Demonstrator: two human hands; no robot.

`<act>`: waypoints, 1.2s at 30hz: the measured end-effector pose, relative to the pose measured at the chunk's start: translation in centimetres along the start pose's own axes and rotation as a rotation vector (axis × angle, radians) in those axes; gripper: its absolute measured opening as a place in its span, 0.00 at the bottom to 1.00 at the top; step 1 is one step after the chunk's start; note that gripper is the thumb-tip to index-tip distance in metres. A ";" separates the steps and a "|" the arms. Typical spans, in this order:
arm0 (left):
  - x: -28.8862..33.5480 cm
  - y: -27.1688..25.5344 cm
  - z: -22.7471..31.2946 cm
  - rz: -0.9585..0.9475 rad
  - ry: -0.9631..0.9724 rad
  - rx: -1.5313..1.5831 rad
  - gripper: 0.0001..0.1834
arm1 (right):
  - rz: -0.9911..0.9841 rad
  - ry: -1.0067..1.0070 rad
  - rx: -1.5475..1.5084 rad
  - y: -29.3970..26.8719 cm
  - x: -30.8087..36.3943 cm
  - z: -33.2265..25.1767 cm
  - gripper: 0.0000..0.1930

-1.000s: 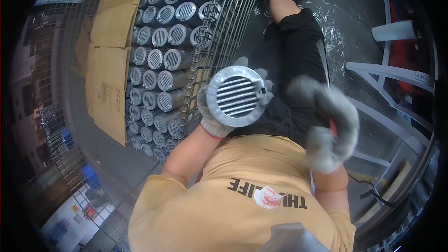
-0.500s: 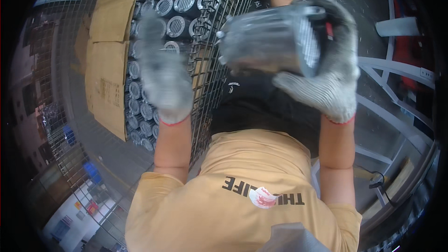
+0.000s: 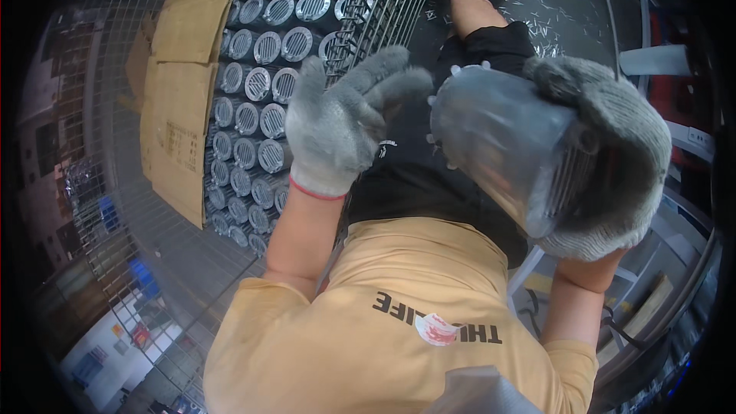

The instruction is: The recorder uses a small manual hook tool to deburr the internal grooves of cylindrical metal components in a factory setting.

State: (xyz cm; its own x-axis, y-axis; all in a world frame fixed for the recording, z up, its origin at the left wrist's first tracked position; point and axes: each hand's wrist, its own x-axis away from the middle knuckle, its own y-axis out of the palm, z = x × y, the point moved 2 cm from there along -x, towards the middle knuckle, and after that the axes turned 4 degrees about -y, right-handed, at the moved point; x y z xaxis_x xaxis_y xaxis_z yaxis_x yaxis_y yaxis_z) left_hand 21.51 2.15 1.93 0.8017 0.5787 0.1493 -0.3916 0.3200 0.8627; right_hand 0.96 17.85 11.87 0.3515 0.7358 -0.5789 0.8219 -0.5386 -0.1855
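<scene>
My right hand, in a grey knitted work glove, grips a cylindrical metal housing by its finned end. The housing is silvery grey, lies tilted in the air, and has small lugs around its far rim. My left hand, gloved the same way with a red cuff edge, is raised left of the housing with fingers spread and nothing in them. A gap separates its fingertips from the housing's lugged rim. Beyond it, rows of similar housings with slotted round ends fill a wire cage.
Brown cardboard lines the cage's left side. Metal shavings are scattered over the dark floor ahead. At the right stand a grey metal frame and a pale cylinder. Wire mesh runs along the left.
My right hand has moved right and nearer with the housing, turning its finned end downward. My left hand has swung right, away from the stacked housings, toward the held one.
</scene>
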 end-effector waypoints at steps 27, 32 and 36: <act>2.1 0.8 -5.2 -0.416 -0.257 0.165 0.45 | -0.506 -0.286 -0.509 3.3 1.4 3.4 0.36; 3.6 -0.2 -4.6 -0.052 -0.194 0.008 0.56 | 0.113 0.205 -0.682 1.2 6.1 2.2 0.36; 4.9 -1.5 -4.8 0.001 -0.117 0.119 0.56 | 0.395 0.578 -0.658 -0.9 10.1 3.3 0.16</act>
State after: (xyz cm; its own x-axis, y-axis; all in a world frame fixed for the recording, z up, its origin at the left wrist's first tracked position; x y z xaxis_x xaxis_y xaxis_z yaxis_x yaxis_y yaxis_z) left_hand 23.90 8.09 -0.92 0.8511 0.4856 0.1997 -0.3421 0.2244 0.9125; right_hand 2.30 24.44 3.59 0.6792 0.7339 0.0093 0.6219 -0.5822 0.5238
